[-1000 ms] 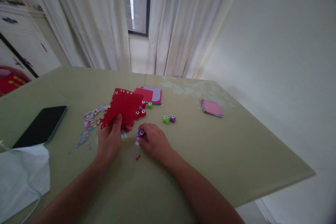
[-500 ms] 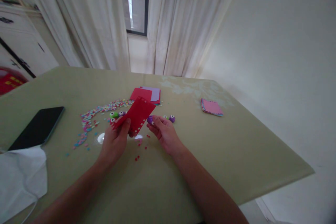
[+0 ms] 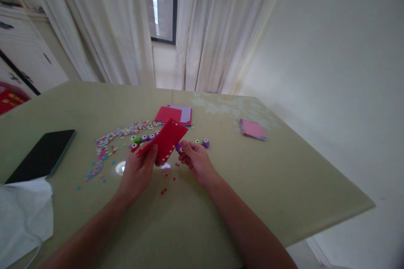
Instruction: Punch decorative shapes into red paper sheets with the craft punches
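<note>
My left hand (image 3: 139,172) is closed on a sheet of red paper (image 3: 170,138), raised above the table and tilted, with small shapes punched along its edges. In the fingers of my right hand (image 3: 197,159) is a small purple paper punch (image 3: 179,148) with an eye-like spot, close to the paper's right edge; whether it touches the paper I cannot tell. More punches, green (image 3: 135,139) and red (image 3: 134,147) among them, stand partly hidden behind the paper and left hand. Another purple punch (image 3: 205,143) stands beyond my right hand, beside a partly covered green one.
Punched-out confetti (image 3: 104,143) spreads in a curve on the left of the table (image 3: 284,185). Red bits (image 3: 163,192) lie near me. Farther back are stacked coloured papers (image 3: 168,114) and a pink-topped stack (image 3: 253,128). A dark phone (image 3: 42,153) and white cloth-like item (image 3: 25,218) lie left.
My right hand has lifted the purple punch from the table toward the paper's right edge. My left hand has turned and tilted the red paper, and more red bits show below. Little differs over the last half second.
</note>
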